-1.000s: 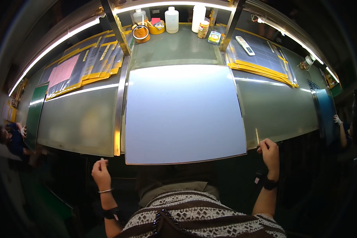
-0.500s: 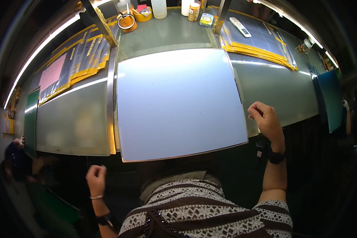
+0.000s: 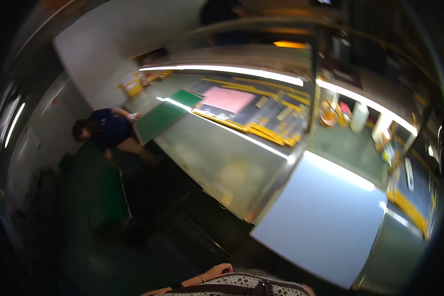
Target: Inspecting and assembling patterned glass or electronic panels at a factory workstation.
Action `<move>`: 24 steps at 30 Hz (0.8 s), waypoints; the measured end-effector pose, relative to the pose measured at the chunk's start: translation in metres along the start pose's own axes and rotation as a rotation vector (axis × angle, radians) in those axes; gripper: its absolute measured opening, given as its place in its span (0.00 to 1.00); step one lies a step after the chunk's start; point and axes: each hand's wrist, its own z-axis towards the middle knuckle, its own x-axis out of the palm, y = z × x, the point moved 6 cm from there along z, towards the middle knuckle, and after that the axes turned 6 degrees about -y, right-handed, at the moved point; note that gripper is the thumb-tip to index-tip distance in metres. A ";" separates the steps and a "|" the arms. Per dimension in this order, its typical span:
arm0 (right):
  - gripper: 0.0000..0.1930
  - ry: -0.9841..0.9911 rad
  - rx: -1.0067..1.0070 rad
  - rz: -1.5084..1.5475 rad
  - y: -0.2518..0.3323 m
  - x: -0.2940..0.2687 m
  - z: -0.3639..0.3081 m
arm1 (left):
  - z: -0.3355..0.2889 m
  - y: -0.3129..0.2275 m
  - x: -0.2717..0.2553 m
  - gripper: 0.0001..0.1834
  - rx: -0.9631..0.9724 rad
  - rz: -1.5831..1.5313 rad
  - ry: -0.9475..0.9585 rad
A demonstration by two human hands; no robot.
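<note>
- Left hand (image 3: 219, 270), low in view: fingers look curled, though blur means I cannot tell whether they pinch anything.
- Right hand: out of view, grip untold.
- Pale blue panel (image 3: 325, 222): flat on the bench (image 3: 217, 158), ahead and right of the left hand, apart from it.
- Green board (image 3: 165, 121): farther left, a co-worker's gloved hand (image 3: 133, 117) at its edge.

Left hand (image 3: 221, 269): underside hidden; forearm (image 3: 188, 284) cropped by the lower edge. Right of it, a sliver of skin (image 3: 308, 290), likewise cropped, cannot be identified as hand or forearm. Beyond the hand, yellow-edged sheets (image 3: 261, 111) and white bottle (image 3: 360, 117) are blurred. To its left, the co-worker's (image 3: 106, 129) lower body is lost in shadow.
</note>
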 end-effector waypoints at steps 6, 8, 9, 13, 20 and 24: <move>0.13 0.068 -0.006 -0.053 0.071 -0.017 0.025 | -0.001 0.011 0.000 0.12 0.011 -0.212 0.031; 0.13 0.077 -0.039 -0.074 0.093 -0.024 0.032 | 0.002 0.005 -0.002 0.12 0.031 -0.193 0.025; 0.13 0.080 -0.057 -0.085 0.102 -0.024 0.037 | 0.003 0.007 -0.003 0.12 0.039 -0.187 0.017; 0.14 0.118 -0.132 -0.131 0.143 -0.021 0.056 | 0.001 0.012 -0.008 0.13 0.075 -0.156 -0.061; 0.15 0.194 -0.252 -0.203 0.204 -0.003 0.071 | -0.008 0.020 -0.005 0.14 0.097 -0.108 -0.226; 0.16 0.267 -0.331 -0.234 0.234 0.018 0.075 | -0.025 0.027 -0.005 0.15 0.083 -0.113 -0.333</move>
